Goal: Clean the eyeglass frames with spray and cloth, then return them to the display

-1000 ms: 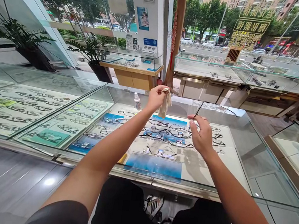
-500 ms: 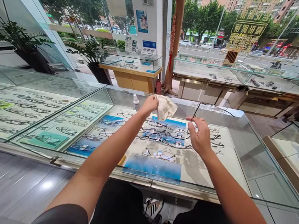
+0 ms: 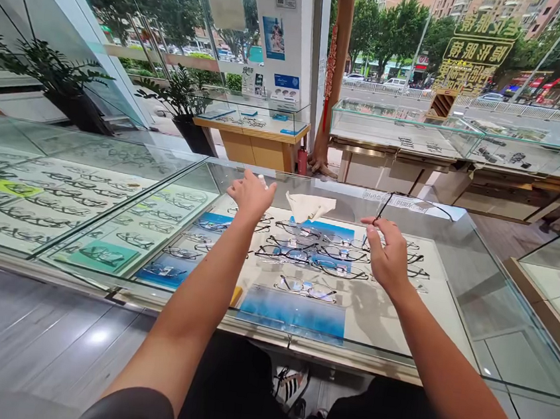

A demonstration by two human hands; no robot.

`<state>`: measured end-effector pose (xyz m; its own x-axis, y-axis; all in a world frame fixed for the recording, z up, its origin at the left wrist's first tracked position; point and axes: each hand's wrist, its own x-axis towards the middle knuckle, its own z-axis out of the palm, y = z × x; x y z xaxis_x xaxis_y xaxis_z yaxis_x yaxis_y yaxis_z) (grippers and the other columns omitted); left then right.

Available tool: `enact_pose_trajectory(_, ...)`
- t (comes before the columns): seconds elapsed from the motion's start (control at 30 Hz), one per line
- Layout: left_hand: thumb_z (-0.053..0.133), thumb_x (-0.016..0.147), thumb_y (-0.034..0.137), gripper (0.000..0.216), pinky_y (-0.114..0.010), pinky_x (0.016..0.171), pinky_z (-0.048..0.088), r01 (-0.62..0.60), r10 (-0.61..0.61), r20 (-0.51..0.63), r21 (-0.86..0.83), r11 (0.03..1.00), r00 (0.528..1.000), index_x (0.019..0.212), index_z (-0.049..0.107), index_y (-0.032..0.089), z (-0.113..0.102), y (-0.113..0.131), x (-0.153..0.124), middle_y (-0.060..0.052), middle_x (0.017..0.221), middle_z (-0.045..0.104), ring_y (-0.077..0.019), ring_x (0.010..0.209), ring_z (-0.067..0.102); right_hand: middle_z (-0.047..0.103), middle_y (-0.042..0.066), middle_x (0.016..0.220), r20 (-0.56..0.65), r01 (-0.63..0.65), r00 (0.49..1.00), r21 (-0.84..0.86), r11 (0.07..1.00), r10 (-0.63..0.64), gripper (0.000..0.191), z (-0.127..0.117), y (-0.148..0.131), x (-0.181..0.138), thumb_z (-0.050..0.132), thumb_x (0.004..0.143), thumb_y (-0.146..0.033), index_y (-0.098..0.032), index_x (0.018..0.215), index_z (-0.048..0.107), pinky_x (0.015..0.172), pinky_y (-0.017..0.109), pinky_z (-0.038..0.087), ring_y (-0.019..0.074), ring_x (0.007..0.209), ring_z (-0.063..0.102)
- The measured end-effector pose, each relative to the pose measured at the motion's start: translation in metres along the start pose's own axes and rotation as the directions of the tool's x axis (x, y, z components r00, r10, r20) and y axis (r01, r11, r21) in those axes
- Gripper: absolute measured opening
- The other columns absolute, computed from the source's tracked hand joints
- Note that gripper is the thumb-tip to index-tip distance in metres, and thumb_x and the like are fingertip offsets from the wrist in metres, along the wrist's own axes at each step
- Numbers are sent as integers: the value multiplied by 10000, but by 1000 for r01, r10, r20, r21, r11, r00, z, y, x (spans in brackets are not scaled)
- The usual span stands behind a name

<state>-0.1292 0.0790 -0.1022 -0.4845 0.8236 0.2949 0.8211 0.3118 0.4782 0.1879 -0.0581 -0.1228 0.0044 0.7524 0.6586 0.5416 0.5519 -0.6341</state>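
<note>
Cream cloth (image 3: pixel 310 207) on glass counter (image 3: pixel 372 332)

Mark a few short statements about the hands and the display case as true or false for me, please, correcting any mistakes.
1. The right hand holds dark-framed eyeglasses. True.
2. The cream cloth lies on the glass display case. True.
3. The right hand touches the cream cloth. False: they are apart.
4. The left hand is at the white bottle, mostly hiding it. True.
5. Potted plants stand on the display case. False: the potted plants stand beyond it, toward the left.
</note>
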Motion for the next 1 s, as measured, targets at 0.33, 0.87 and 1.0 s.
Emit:
enact_pose_trajectory(0.33, 613, 989, 315, 262, -610, 1087, 398, -70, 71, 80, -11, 997, 994, 1215, 656, 191, 7, -13, 10, -230, 1261, 756, -473, 1289, 633, 795, 67, 1148, -19, -8, 1000, 27, 1000, 8, 298, -3, 0, 2, 509, 1077, -392, -264, 1122, 775, 1020, 462, 481, 287, 1096, 681)
enact_pose_trajectory(0.87, 570, 951, 622, 424, -273, 545, 487, 486, 801, 361, -868, 101, 478, 1050, 670, 222, -23, 68, -100, -40, 816, 602, -188, 754, 608, 769, 51, 1095, 246, -196, 965, 436, 878, 93, 294, -14, -11, 9, 520, 1088, -431, -267, 1107, 764, 1019, 426, 500, 242, 1081, 688)
enact_pose_trajectory(1.0, 462, 886, 866, 694, -260, 449, 369, 610, 845, 431, -775, 167, 316, 709, 565, 203, -28, 70, -108, -11, 656, 447, -166, 606, 517, 769, 54, 1080, 343, -234, 937, 472, 850, 67, 314, -15, -14, 8, 517, 1091, -457, -258, 1100, 761, 999, 411, 502, 238, 1061, 682)
